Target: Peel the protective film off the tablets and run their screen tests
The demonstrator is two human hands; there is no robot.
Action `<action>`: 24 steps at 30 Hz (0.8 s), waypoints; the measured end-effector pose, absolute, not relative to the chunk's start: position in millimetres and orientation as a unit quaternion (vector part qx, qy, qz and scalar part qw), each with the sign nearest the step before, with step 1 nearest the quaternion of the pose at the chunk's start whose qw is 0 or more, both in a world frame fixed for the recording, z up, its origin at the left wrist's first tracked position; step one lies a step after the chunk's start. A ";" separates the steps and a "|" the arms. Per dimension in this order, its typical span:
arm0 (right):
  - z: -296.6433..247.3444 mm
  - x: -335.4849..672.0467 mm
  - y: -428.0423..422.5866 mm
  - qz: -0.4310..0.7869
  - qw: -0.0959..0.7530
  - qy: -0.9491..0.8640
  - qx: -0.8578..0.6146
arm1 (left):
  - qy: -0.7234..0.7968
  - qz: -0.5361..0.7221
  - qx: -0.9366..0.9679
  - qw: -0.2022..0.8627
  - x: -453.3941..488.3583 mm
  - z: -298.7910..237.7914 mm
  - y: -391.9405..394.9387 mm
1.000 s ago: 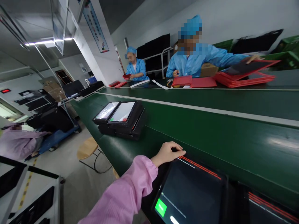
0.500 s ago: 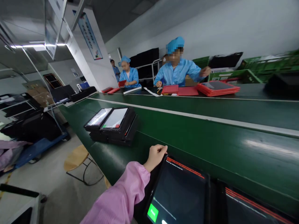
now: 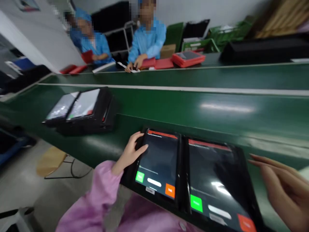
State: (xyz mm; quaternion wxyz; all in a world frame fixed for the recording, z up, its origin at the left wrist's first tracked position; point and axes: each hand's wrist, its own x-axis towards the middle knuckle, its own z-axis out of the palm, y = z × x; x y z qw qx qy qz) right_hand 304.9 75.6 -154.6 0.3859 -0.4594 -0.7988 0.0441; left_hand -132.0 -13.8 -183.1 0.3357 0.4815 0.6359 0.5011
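Observation:
Two dark tablets lie side by side in front of me, screens lit. On the left tablet (image 3: 160, 154) there is red text at the top, with a green and an orange button below. The right tablet (image 3: 212, 174) shows a similar screen with a bright reflection. My left hand (image 3: 131, 153) is at the left tablet's upper left edge, thumb over the edge of the screen and fingers spread apart from it. To the right of the right tablet, my right hand (image 3: 285, 187) hovers apart from it, fingers stretched out and nothing seen in them.
A stack of tablets (image 3: 84, 106) stands left on the green bench (image 3: 159, 103). Beyond a white strip (image 3: 169, 89), co-workers in blue (image 3: 149, 38) handle red covers (image 3: 164, 63) beside a red-cased stack (image 3: 188, 58). A wooden stool (image 3: 50, 162) stands at lower left.
My view has swung right and down. My left hand has opened from a closed pose at the left tablet's corner. My right hand has come into view, and both tablets show more fully.

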 end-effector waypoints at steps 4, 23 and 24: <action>-143.1 308.4 18.2 0.085 0.334 -0.858 -0.382 | 0.629 0.477 0.475 0.390 -136.3 -191.8 -99.0; -133.9 256.9 -31.8 0.081 0.195 -0.935 -0.284 | 0.665 0.494 0.481 0.287 -159.3 -186.4 -83.1; -133.8 254.1 -25.8 0.077 0.194 -0.937 -0.279 | 0.661 0.466 0.525 0.265 -159.2 -180.1 -71.8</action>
